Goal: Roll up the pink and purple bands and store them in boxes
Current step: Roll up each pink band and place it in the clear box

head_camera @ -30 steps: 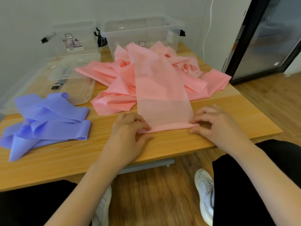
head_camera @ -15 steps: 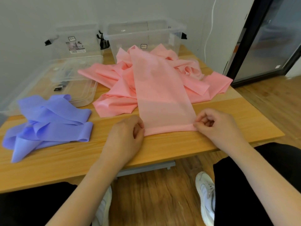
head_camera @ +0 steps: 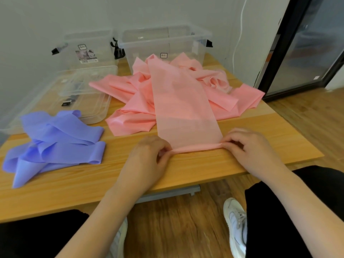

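A long pink band [head_camera: 184, 108] runs from a crumpled pink heap at the back of the wooden table [head_camera: 204, 164] toward me. Its near end is rolled into a thin tube. My left hand [head_camera: 149, 159] pinches the tube's left end and my right hand [head_camera: 251, 148] pinches its right end. The purple band [head_camera: 54, 144] lies in loose folds on the left of the table. Two clear plastic boxes stand at the back: a left box [head_camera: 89, 47] and a right box [head_camera: 165, 41], both open on top.
Clear box lids [head_camera: 83, 101] lie flat between the purple band and the left box. A white wall is behind the table. A dark-framed glass door [head_camera: 301, 49] stands at the right. My legs and white shoes are below the table edge.
The near end of the pink band has been rolled over into a tighter tube. Both hands shifted from pressing flat on the edge to pinching its two ends.
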Demonstrator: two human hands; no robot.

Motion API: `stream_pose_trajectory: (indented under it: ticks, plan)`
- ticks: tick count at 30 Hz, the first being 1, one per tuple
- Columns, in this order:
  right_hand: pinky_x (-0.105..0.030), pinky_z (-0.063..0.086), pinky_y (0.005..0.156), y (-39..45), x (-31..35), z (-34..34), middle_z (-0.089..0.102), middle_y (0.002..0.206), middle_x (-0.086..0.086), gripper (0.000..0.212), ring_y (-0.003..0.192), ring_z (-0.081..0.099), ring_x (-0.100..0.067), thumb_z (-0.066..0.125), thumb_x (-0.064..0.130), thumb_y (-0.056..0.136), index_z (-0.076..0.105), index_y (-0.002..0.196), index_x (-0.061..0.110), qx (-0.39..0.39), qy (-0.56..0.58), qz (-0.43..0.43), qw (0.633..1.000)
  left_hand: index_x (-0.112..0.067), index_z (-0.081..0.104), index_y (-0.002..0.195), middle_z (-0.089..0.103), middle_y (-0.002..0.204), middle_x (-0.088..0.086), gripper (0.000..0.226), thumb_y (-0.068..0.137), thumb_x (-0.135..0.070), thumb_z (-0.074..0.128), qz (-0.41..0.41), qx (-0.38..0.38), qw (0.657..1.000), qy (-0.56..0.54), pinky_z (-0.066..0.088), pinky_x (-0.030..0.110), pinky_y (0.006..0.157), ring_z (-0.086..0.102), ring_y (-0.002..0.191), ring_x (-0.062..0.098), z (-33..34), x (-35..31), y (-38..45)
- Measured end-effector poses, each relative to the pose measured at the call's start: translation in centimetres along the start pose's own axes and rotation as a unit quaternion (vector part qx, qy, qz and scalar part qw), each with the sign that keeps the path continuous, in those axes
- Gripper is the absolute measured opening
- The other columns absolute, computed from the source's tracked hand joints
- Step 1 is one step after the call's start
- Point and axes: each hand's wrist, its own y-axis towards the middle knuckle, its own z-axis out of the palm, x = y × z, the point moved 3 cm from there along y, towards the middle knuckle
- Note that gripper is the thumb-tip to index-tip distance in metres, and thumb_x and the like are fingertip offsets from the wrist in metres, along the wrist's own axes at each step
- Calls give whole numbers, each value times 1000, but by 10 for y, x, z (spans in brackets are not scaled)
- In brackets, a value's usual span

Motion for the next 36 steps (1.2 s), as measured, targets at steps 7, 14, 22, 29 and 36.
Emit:
stream_pose_trajectory:
  ticks: [7,14,22,29,36]
  plan:
    - [-5,37,62,0,3,4,56,66,11,23,70,51,-3,68,10,79,57,75,30,-21,54,59,997,-19,53,92,56,73,-4,6,87,-19,56,-39,12,999,-6,44,27,62,51,67,8,1,2,-2]
    - [-5,34,77,0,5,3,57,87,13,8,89,50,-1,73,15,75,69,78,21,36,38,-14,999,-23,69,82,59,84,-11,26,78,-42,52,10,7,1000,14,42,25,73,51,81,9,-2,5,-2]
    - [-2,35,74,-1,8,7,60,82,19,17,90,53,2,63,7,84,68,85,24,11,60,-4,998,-19,62,85,57,73,-12,5,86,-15,59,-33,11,998,-49,39,11,65,52,72,3,-8,5,-4]
    - [-10,39,57,3,10,10,54,61,12,25,61,49,1,69,10,77,59,64,29,-2,89,74,993,-20,57,85,53,62,-8,9,83,-11,58,-25,35,998,-35,37,12,58,51,73,5,-7,4,-4]
    - [-7,34,76,2,13,15,55,85,20,11,89,50,3,74,24,74,67,79,31,65,60,-32,996,-29,55,84,54,71,-11,8,88,-21,54,-37,91,995,7,37,11,62,49,73,-1,-22,9,-7]
